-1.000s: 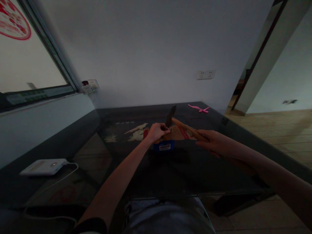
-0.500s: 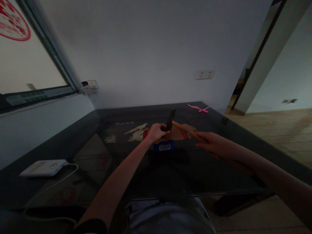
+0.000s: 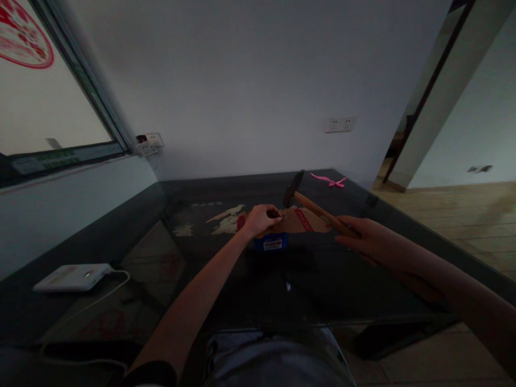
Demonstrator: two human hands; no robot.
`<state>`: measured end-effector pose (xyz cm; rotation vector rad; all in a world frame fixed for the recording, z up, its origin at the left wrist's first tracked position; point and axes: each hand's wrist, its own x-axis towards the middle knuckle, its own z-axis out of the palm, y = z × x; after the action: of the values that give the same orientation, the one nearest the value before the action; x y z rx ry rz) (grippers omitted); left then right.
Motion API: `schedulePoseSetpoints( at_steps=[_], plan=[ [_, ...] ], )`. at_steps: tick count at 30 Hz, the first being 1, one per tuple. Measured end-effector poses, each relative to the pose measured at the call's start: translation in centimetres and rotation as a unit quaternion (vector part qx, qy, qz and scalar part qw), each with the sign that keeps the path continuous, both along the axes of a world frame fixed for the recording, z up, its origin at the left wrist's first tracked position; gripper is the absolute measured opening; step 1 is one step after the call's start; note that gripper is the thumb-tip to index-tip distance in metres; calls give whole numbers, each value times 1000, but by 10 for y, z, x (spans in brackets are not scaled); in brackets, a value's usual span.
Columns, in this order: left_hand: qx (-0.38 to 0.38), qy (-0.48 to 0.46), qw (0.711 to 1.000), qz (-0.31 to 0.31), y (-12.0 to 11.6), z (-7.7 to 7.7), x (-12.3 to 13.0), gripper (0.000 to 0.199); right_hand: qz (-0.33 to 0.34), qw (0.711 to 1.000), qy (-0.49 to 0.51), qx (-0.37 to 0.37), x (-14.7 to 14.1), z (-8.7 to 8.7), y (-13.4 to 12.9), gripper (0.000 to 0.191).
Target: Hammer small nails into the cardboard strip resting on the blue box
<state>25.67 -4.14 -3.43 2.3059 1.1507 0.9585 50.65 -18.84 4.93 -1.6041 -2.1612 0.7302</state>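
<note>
A hammer (image 3: 318, 207) with a wooden handle and dark head is in my right hand (image 3: 357, 236), whose fingers wrap round the handle's end. Its head is raised a little above a tan patterned insole-like piece (image 3: 308, 220) with a red band. That flat piece rests across a blue box (image 3: 272, 242) bearing a white label. My left hand (image 3: 261, 219) lies on the piece's left part, thumb and forefinger pinched together; anything between the fingertips is too small to make out.
A white power bank (image 3: 72, 278) with a white cable lies on the dark glossy table (image 3: 226, 285) at the left. Near the back right edge is a pink ribbon (image 3: 332, 182). Sockets (image 3: 339, 124) are on the wall behind, and a window stands at the left.
My right hand has moved right, and the hammer's head has lifted up and right, away from my left fingertips. My left hand has stayed in place.
</note>
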Motion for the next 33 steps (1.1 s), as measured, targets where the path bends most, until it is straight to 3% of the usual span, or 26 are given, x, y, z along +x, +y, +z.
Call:
schedulePoseSetpoints(
  at_steps=[9,13,19,26,33],
  plan=[
    [-5,-20,1000,-1,-4,4,0,14,23,999,-27,41,-4,-4,8,27],
    [-3,-29,1000,-11,-2,2,0,14,12,999,-12,30,-3,-1,5,31],
    [-6,-14,1000,13,-4,5,0,17,11,1000,14,-14,-4,-13,7,32],
    [-8,-64,998,-24,-2,4,1,23,-8,998,61,-8,1,-5,0,35],
    [27,-107,992,-55,-10,19,-16,26,-36,989,136,41,21,-28,-17,39]
  ],
)
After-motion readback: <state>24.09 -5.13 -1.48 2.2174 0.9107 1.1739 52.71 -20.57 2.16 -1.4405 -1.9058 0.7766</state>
